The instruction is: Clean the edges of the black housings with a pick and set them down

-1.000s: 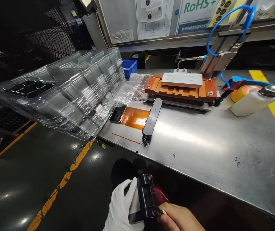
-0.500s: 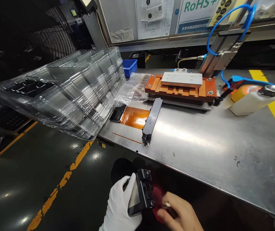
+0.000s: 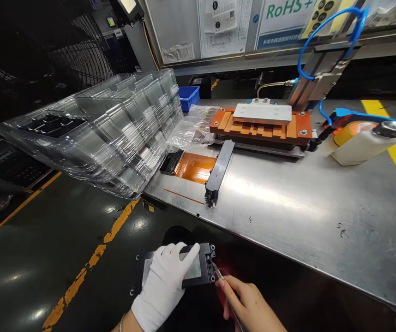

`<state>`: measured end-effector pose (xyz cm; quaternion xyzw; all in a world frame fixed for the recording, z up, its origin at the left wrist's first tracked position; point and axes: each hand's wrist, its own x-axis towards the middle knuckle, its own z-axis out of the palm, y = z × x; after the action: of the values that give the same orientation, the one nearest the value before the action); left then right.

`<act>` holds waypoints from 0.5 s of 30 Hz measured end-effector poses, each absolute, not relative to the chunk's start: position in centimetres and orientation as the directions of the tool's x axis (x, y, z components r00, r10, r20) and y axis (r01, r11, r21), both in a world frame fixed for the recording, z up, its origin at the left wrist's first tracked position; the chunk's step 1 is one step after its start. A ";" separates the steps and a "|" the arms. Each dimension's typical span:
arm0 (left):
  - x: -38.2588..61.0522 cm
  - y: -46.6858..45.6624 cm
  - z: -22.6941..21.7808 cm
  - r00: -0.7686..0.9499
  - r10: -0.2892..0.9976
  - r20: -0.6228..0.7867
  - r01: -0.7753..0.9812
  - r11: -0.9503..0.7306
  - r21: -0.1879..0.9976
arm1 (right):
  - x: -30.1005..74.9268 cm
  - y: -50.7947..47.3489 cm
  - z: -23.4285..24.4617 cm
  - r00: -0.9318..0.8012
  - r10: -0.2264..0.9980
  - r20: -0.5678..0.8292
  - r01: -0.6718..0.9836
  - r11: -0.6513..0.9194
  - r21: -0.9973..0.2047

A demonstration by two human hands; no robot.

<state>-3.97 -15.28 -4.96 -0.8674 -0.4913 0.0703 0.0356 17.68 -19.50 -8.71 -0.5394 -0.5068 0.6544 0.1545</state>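
White-gloved left hand (image 3: 166, 278) grips a black part (image 3: 202, 266) beyond the bench's (image 3: 288, 198) near edge; the right hand (image 3: 244, 299), fingers curled, holds a slim tool (image 3: 218, 273) at the part's end; work there looks unfinished, remainder unclear.

The left hand (image 3: 163, 282) wears a matt white cloth glove (image 3: 153, 299) over a smooth black plastic housing (image 3: 203, 253) with a dull grey metallic-looking panel (image 3: 193, 269). In the right hand (image 3: 246, 297), the slim tool (image 3: 218, 272) has a metallic sheen. Beyond the grip, the steel tabletop (image 3: 281, 198) gleams.
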 end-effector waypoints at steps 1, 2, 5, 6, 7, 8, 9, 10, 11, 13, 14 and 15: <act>-3.9 -15.2 -4.9 0.507 0.857 -0.090 0.847 -0.514 -0.134 | 17.5 -19.6 -8.9 -0.360 0.747 -0.558 0.329 -0.458 -0.826; -3.9 -15.2 -4.9 0.508 0.857 -0.090 0.846 -0.515 -0.137 | 17.3 -19.8 -9.1 -0.349 0.741 -0.574 0.304 -0.490 -0.817; -3.6 -15.1 -4.7 0.516 0.852 -0.087 0.837 -0.523 -0.157 | 16.4 -20.2 -9.9 -0.313 0.698 -0.645 0.162 -0.629 -0.760; -3.5 -15.1 -4.6 0.519 0.851 -0.083 0.833 -0.526 -0.171 | 16.1 -20.4 -10.1 -0.314 0.681 -0.662 0.096 -0.671 -0.735; -3.4 -15.1 -4.5 0.521 0.850 -0.077 0.830 -0.526 -0.188 | 15.7 -20.5 -10.2 -0.325 0.661 -0.676 0.024 -0.709 -0.705; -3.3 -15.1 -4.5 0.523 0.850 -0.070 0.825 -0.525 -0.208 | 15.4 -20.5 -10.2 -0.345 0.635 -0.691 -0.052 -0.748 -0.662; -3.2 -15.1 -4.5 0.526 0.849 -0.061 0.821 -0.525 -0.225 | 15.1 -20.5 -10.2 -0.369 0.603 -0.707 -0.128 -0.787 -0.604; -3.2 -15.2 -4.5 0.528 0.847 -0.056 0.818 -0.525 -0.233 | 15.0 -20.5 -10.0 -0.397 0.567 -0.722 -0.203 -0.821 -0.534; -3.1 -15.2 -4.5 0.529 0.847 -0.056 0.818 -0.526 -0.231 | 15.0 -20.4 -9.7 -0.423 0.533 -0.733 -0.274 -0.846 -0.457; -3.1 -15.1 -4.6 0.526 0.848 -0.070 0.825 -0.529 -0.200 | 15.3 -20.2 -9.2 -0.456 0.492 -0.742 -0.386 -0.860 -0.333; -3.0 -15.1 -4.6 0.522 0.849 -0.077 0.831 -0.527 -0.178 | 15.7 -20.0 -9.0 -0.462 0.492 -0.738 -0.417 -0.855 -0.309; -3.0 -15.0 -4.6 0.517 0.851 -0.088 0.837 -0.525 -0.154 | 16.2 -19.9 -9.0 -0.451 0.519 -0.726 -0.428 -0.840 -0.334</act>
<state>-3.03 -15.02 -4.63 -0.8698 -0.4852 0.0761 0.0462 16.24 -19.90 -9.03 -0.4439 -0.0509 0.8502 0.2786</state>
